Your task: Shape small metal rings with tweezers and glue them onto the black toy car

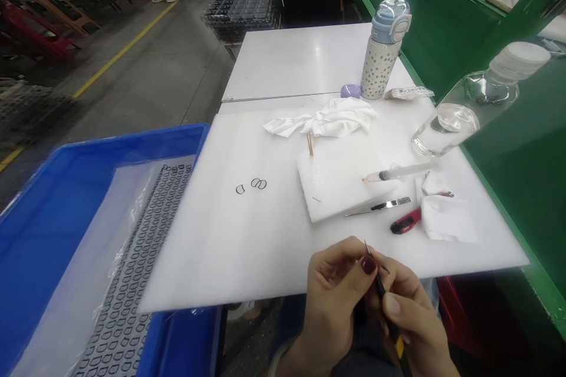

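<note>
At the near edge of the white foam-covered table, my right hand (413, 318) is closed around a slim black pointed tool with a yellow band (389, 324). Its thin tip points up and away from me. My left hand (333, 300) is pinched right beside that tip, its thumb and index finger together; whatever lies between them is hidden or too small to make out. Beyond my hands lie metal tweezers (384, 206) and a red and black utility knife (407, 221). Several small black rings include one at the left (240, 189) and an overlapping pair (259, 184).
A syringe (398, 171) and wooden sticks (310, 144) lie on a foam pad (336, 171). Behind are a crumpled white cloth (336, 118), a dotted tumbler (381, 62) and a clear bottle (469, 100). A blue bin (66, 171) at left holds sheets of rings.
</note>
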### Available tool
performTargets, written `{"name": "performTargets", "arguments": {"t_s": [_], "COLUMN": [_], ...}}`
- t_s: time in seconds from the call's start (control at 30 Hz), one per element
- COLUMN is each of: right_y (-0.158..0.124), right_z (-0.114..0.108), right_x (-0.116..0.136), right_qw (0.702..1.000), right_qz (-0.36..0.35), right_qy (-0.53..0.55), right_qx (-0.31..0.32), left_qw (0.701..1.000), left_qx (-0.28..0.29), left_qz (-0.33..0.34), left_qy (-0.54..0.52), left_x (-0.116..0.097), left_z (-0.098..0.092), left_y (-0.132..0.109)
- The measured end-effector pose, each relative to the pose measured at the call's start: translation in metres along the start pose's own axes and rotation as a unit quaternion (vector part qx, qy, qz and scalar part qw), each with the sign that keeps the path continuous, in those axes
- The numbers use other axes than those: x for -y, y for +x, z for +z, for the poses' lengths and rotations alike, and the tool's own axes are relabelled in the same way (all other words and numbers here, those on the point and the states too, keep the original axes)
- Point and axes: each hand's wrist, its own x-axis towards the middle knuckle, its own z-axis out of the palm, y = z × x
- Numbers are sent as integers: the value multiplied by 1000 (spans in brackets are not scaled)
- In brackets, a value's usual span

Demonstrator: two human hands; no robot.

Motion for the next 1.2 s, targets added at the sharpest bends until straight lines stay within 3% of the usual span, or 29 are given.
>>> {"name": "performTargets", "arguments": {"t_s": [0.17, 0.33, 0.47, 0.73, 1.0, 1.2], "right_y": [-4, -5, -7, -8, -5, -5], "right_z": [2, 2, -3, 3, 5, 6], "right_x": [3, 1, -4, 6, 11, 11], "right_qw": [978, 947, 897, 748, 701, 688], "right_qz": [-128, -198, -273, -384, -415, -422], "right_qy": [-152, -245, -340, -539, -578, -589], "right_qx": [-56, -67, -75, -46, -36, -39], "left_qw": [995, 992, 994, 999, 993, 991], "left_qx": [-94, -117, -103, 4, 12, 17], "left_qz": [-9, -7, -9, -27, -63, -74], "left_qy": [42, 51, 38, -43, -97, -113], "left_x": [-2, -2, 0, 1, 2, 4], "left_z": [6, 8, 6, -5, -7, -11], "left_y": [-3, -5, -5, 2, 2, 3]}}
